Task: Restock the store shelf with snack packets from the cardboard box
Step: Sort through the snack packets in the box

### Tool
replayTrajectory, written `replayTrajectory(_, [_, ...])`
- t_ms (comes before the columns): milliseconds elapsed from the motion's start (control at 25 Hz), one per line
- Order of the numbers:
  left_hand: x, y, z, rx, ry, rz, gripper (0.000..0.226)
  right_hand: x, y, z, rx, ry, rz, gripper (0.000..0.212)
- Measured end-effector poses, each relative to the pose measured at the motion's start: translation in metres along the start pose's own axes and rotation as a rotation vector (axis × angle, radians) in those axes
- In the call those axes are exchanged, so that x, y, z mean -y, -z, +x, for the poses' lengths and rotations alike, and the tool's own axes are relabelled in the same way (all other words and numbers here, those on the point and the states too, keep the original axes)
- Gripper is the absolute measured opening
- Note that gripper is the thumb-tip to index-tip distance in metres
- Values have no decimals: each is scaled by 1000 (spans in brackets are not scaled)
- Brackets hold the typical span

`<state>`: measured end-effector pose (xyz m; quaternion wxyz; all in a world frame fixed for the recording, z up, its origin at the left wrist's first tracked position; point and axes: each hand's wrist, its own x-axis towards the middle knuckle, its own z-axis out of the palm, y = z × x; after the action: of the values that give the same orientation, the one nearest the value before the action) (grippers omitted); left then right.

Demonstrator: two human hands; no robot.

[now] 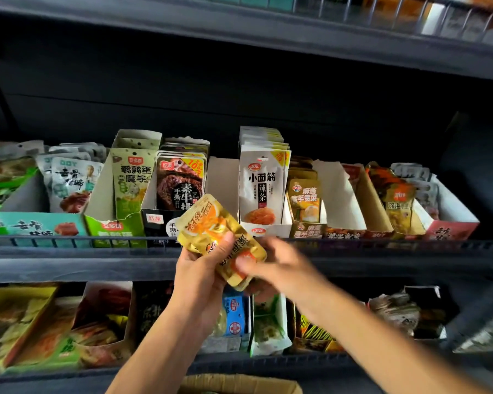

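While most trays on the shelf (77, 253) stand stocked and one white tray (222, 186) looks empty, the left hand (201, 275) grips a stack of gold snack packets (219, 237), the right hand (276, 264), blurred, pinching its lower end, above the cardboard box (239, 385).

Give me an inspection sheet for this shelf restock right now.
Surface: dark middle shelf, wire front rail.
Job's things: gold snack packets held before the shelf; cardboard box at bottom edge.
Clutter: display cartons of assorted snacks; an empty-looking white carton behind the packets.
Hands: left hand grips the packets; right hand pinches their lower end, blurred.
Cables: nothing seen.
Surroundings: stocked lower shelf, upper shelf.
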<state>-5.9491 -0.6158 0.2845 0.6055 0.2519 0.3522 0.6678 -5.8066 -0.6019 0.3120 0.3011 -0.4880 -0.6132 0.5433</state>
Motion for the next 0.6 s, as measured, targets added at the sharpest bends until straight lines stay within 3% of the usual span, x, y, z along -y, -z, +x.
replayTrajectory(40, [-1,0,-2,13,11,39,30,-11,-11,-4,26,-46,87,19])
replayTrajectory(240, [-18,3,-9,125,-30,198,27,-18,3,6,-150,-37,337,22])
replayTrajectory(440, [-13,7,-10,38,42,213,16,-12,20,10,-243,-25,476,18])
replayTrajectory(600, [-3,4,-15,37,9,265,29,-8,21,2,-200,-30,522,23])
